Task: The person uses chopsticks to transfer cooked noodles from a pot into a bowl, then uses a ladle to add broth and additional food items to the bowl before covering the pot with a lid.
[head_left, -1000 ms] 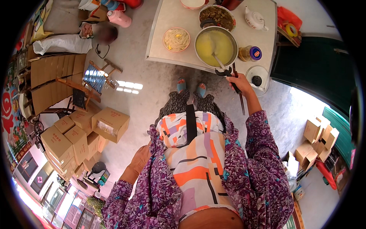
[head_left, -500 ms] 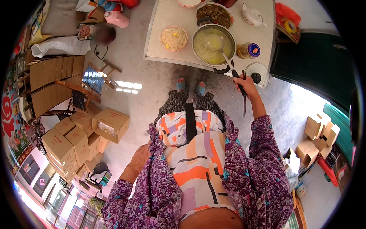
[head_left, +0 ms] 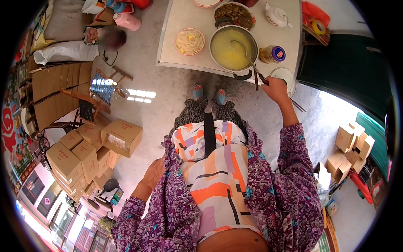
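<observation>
Right fingers [head_left: 275, 87] wrap around chopsticks [head_left: 256, 80] and ladle [head_left: 251, 63] (dipped in soup [head_left: 224, 52]); I cannot tell what left fingers [head_left: 158, 167] hold.

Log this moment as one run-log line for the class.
right hand: holding ladle, chopsticks | ladle: dipped in pot of yellow liquid | left hand: beside jacket, fingertips hidden | jar: right of pot

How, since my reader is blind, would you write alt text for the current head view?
The right hand holds a ladle reaching into a pot of yellow liquid on a table, and dark chopsticks. A bowl of noodles and a jar flank the pot; the left hand is by the patterned purple jacket.
</observation>
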Available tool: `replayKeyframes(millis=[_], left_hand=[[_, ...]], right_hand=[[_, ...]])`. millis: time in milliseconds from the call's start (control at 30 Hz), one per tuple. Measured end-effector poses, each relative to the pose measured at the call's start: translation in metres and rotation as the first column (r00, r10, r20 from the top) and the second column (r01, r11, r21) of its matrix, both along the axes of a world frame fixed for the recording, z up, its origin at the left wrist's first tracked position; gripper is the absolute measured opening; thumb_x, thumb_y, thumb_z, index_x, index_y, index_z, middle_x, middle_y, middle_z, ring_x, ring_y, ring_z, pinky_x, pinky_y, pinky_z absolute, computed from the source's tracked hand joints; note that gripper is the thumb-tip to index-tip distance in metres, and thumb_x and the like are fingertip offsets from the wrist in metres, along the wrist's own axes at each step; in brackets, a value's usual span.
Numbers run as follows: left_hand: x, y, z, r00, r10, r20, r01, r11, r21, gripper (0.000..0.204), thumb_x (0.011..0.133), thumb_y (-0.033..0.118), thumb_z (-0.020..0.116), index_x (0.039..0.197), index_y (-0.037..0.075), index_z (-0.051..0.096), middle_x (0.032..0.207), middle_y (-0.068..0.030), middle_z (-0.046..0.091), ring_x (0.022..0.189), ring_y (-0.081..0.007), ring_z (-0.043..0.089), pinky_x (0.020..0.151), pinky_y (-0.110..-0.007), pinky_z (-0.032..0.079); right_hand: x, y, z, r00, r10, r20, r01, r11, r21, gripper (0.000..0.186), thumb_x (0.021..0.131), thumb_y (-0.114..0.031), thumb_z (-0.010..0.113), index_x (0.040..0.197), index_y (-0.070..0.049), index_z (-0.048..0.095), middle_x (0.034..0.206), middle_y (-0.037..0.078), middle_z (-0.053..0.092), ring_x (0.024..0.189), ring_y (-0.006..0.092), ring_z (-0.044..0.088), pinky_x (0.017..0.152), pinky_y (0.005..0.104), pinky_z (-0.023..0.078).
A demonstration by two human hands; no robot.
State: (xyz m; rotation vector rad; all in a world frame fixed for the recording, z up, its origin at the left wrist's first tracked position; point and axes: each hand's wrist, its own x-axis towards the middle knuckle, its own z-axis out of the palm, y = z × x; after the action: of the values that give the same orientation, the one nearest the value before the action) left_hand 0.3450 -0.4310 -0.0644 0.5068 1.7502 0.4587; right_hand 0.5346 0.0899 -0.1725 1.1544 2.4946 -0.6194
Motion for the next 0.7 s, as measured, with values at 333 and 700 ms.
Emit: replayKeyframes(millis=[333, 700], left_hand=[[0.004, -0.01, -0.002, 0.993, 0.115, 0.035, -0.117, 0.992, 0.042, 0.048, 0.078, 0.01, 0.048, 0.125, -0.003, 0.05, 0.118, -0.0149, 0.056, 0.102, -0.02, 0.053, 0.096, -0.03, 0.041], [0.003, -0.005, -0.002, 0.997, -0.05, -0.056, 0.051, 0.999, 0.02, 0.048, 0.079, 0.009, 0.048, 0.125, -0.006, 0.049, 0.114, -0.0129, 0.057, 0.101, -0.0187, 0.053, 0.097, -0.029, 0.04]], right_hand=[[-0.014, -0.007, -0.034, 0.864, -0.5, -0.057, 0.285, 0.58, -0.763, 0.023, 0.076, -0.022, 0.066, 0.07, -0.001, 0.058, 0.057, 0.004, 0.057, 0.047, 0.012, 0.053, 0.046, 0.0267, 0.042], [0.007, -0.02, -0.024, 0.756, -0.654, 0.031, 0.306, 0.311, -0.9, 0.02, 0.081, -0.019, 0.067, 0.086, -0.001, 0.06, 0.063, 0.002, 0.057, 0.047, 0.008, 0.05, 0.043, 0.0205, 0.039]])
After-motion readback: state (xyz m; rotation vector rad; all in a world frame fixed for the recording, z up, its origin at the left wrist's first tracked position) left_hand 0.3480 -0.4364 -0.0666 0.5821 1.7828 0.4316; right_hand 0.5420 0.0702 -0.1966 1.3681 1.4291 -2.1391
